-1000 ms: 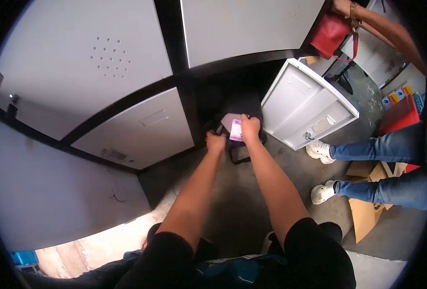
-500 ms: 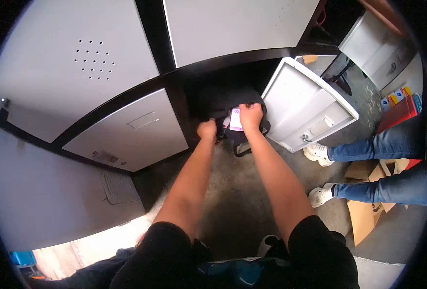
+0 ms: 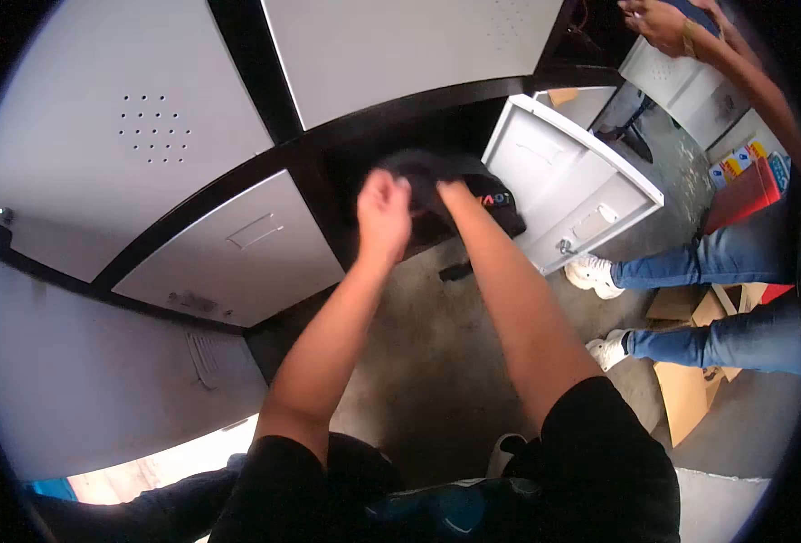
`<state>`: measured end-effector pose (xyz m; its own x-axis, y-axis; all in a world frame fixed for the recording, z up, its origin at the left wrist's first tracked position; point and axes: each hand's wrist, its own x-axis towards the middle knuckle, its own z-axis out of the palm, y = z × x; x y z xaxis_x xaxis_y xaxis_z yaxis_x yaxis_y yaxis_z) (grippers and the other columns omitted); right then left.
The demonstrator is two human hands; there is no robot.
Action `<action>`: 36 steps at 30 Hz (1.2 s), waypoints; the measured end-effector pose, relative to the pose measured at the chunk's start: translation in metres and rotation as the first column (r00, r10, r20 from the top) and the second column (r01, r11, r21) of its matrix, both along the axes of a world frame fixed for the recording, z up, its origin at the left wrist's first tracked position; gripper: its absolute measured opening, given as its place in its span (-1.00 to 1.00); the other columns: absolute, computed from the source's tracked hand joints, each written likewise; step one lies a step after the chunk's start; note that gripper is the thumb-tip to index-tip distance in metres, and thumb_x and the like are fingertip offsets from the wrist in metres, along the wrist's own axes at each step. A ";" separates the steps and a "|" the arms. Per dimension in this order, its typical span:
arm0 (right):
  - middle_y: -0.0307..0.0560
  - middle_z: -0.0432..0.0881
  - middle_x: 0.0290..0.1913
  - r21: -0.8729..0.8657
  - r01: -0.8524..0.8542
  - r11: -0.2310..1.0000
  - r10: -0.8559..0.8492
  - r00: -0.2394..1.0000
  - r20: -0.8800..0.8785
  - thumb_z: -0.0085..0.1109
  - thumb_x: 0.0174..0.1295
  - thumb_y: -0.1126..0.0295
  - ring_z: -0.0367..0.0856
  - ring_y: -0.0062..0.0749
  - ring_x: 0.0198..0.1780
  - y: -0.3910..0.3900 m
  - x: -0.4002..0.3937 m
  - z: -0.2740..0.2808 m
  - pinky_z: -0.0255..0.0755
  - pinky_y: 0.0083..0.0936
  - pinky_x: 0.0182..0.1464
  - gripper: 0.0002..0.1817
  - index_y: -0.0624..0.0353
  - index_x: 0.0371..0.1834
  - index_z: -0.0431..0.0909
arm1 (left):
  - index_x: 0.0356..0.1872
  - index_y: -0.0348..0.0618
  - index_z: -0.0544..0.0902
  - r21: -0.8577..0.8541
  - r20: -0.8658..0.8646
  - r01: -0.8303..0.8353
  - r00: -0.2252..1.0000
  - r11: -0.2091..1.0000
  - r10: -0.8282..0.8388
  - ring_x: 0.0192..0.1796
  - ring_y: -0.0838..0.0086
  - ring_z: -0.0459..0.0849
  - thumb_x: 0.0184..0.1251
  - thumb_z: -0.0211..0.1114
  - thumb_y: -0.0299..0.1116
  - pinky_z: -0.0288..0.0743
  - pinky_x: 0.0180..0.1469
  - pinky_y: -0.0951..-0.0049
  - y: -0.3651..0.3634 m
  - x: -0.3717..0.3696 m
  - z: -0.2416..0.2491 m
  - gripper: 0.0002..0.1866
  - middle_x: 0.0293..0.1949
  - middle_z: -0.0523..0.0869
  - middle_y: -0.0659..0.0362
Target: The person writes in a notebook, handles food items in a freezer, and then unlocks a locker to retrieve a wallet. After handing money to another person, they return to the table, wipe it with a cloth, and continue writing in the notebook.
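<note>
And here are both arms stretched forward, low down, to the dark opening of a lower locker (image 3: 355,149). A black bag (image 3: 486,193) sits at that opening, coloured letters showing on its side, its right end close beside the open white door (image 3: 568,181). A dark strap end (image 3: 455,271) lies on the grey floor (image 3: 409,335) just in front.

The left hand (image 3: 385,206) is up at the left of the bag, fingers curled in towards the palm, all of it blurred; whether it grips any of the dark fabric, one cannot tell. Over on the right, the right hand (image 3: 452,193) is right at the bag's black fabric, fingers bent and partly hidden, so its hold cannot be told either. Between the two hands, a patch of black material blurs.

Out to the right, another person stands near the open door: blue jeans (image 3: 708,268), white shoes (image 3: 593,275), and a raised hand (image 3: 661,27) up at the top corner. Opened cardboard (image 3: 682,398) lies by those legs, with a red box (image 3: 742,195) above it in the view. On the left, a closed lower door (image 3: 237,244) sits beside the opening.
</note>
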<state>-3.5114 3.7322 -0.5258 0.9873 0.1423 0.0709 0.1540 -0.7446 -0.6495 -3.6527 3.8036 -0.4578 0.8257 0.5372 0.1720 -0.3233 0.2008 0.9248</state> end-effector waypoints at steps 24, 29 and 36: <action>-0.07 0.47 0.12 0.528 -0.052 0.848 0.414 0.687 -0.598 -0.07 0.21 0.01 0.44 -0.28 0.06 0.066 -0.078 0.071 0.31 -0.37 0.09 -0.49 0.07 0.13 0.43 | 0.05 -0.09 0.24 0.215 -0.105 0.015 0.994 0.977 0.008 0.01 0.48 0.44 0.34 0.01 -0.46 0.40 -0.01 0.48 0.015 -0.056 -0.006 -0.71 -0.01 0.39 0.18; 0.07 0.59 -0.08 -0.274 -0.491 0.827 0.451 0.870 -0.198 0.11 0.09 0.14 0.59 -0.12 -0.08 0.068 -0.051 0.033 0.46 -0.29 -0.08 -0.56 0.17 -0.03 0.51 | 0.24 -0.10 0.13 0.200 -0.249 0.101 0.967 0.975 -0.049 0.12 0.35 0.39 0.24 0.09 -0.53 0.32 0.11 0.44 0.021 -0.069 -0.025 -0.45 0.16 0.30 0.02; -0.25 0.47 -0.27 0.508 -0.262 0.820 0.401 0.897 -0.184 0.11 0.05 0.44 0.40 -0.60 -0.35 -0.145 -0.105 0.133 0.33 -0.61 -0.31 -0.53 0.05 0.10 0.36 | 0.27 -0.21 0.15 0.512 -0.312 0.072 0.944 0.856 0.108 0.18 0.05 0.40 0.03 0.31 -0.21 0.25 0.21 0.28 0.033 -0.001 -0.054 -0.22 0.13 0.40 -0.20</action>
